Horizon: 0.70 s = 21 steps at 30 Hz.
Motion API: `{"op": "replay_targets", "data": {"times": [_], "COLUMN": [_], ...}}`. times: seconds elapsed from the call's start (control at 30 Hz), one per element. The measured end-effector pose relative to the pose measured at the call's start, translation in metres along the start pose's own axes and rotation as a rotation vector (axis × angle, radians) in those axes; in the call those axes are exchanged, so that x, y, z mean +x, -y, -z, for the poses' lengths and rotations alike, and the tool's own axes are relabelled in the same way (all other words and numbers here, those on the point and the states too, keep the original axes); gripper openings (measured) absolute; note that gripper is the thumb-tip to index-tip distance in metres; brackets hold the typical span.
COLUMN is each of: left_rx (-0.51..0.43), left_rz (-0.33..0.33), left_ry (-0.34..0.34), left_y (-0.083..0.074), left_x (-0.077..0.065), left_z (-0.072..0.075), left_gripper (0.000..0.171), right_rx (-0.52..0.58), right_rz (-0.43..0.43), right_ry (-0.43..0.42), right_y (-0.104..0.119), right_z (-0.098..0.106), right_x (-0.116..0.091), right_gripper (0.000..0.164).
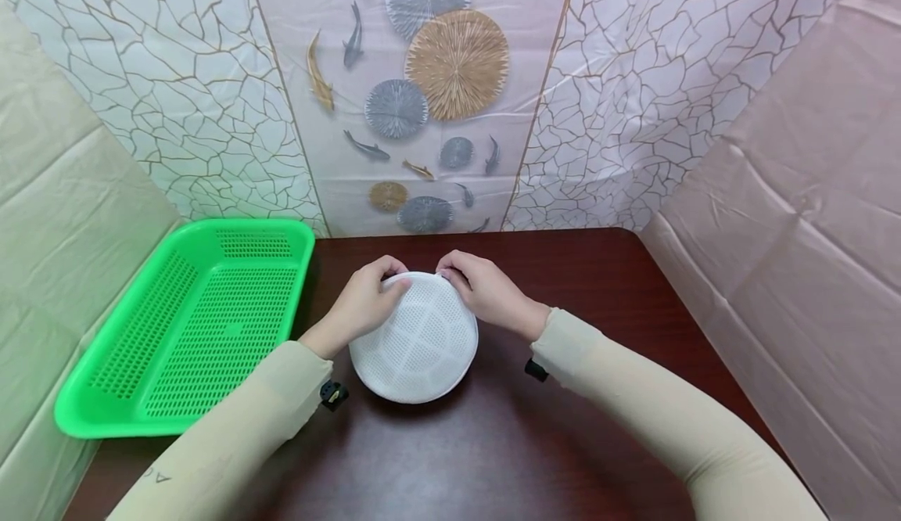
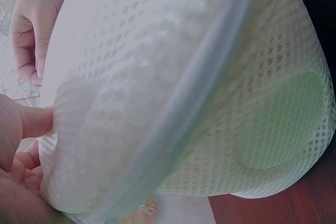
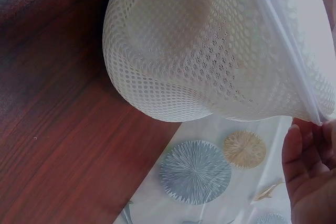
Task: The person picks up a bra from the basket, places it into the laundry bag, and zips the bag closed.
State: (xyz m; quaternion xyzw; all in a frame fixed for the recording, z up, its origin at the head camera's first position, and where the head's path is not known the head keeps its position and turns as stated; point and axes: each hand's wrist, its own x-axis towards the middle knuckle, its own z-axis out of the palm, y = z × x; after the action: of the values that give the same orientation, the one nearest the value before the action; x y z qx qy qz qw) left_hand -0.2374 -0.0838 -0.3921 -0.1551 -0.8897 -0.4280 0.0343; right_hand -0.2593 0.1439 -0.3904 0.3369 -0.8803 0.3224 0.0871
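A round white mesh laundry bag (image 1: 415, 341) is held over the table, its wide face towards me. In the left wrist view a smooth rim band (image 2: 205, 72) runs round the bag, and a pale round patch (image 2: 283, 121) shows in its side mesh. My left hand (image 1: 366, 298) pinches the far left edge, thumb on the face and fingers behind. At the far right edge, my right hand (image 1: 486, 290) pinches the rim; in the right wrist view its fingertips (image 3: 295, 137) are right at the end of the band.
A green plastic basket (image 1: 303, 271) with slotted walls stands at the left, beside my left forearm. The dark red-brown table (image 1: 563, 435) ends at a patterned cloth backdrop (image 1: 450, 185). Plain cloth sides (image 1: 788, 216) rise at left and right.
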Motion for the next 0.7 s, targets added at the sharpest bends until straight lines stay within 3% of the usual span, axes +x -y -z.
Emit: {"op": "replay_targets", "data": {"times": [0.27,0.47,0.7], "left_rx": [-0.014,-0.010,-0.007], "left_rz": [-0.020,-0.033,0.002], "left_ry": [-0.056,-0.060,-0.081], "left_y": [0.005,0.008,0.013], "left_x": [-0.001,-0.001,-0.001], "left_z": [-0.002,-0.001,0.002], "left_gripper": [0.008,0.007,0.009], "right_rx": [-0.007,-0.014,-0.047], "right_rz": [0.020,0.008,0.017], "right_ry": [-0.004,0.024,0.016], "right_y": [0.002,-0.001,-0.006], "right_z": [-0.003,-0.003,-0.002], "right_x": [0.000,-0.001,-0.004], "right_gripper": [0.005,0.005,0.004]}}
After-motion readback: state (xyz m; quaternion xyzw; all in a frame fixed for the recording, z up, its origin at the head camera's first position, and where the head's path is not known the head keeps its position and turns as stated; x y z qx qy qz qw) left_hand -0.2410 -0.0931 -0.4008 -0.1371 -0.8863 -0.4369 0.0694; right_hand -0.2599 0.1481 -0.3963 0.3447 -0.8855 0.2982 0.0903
